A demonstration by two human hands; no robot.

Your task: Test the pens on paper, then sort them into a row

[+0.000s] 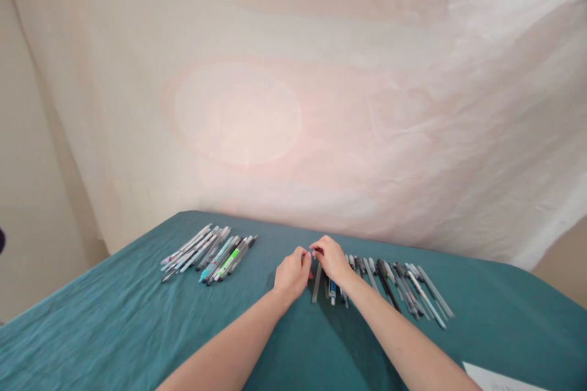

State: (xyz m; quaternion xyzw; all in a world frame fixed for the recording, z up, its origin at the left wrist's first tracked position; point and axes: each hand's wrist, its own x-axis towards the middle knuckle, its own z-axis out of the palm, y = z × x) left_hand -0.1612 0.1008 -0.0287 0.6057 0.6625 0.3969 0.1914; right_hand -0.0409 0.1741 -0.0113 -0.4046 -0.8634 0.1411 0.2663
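Note:
My left hand (292, 274) is closed in a pinch near the middle of the table, thumb and forefinger together. Just to its right, my right hand (331, 258) also pinches, its fingertips almost meeting those of the left. Whatever lies between the fingers is too small and covered to name. A reddish bit (311, 275) shows beside the left hand's palm. Under and beside my right hand lie a clear grey pen (316, 284) and a blue pen (332, 292), both partly covered by it.
A row of black, grey and clear pens (403, 287) spreads to the right of my right forearm. On the left lies another group of pens (224, 259), one with a bright green label. A white sheet (495, 379) sits at the front right of the green tablecloth (114, 317).

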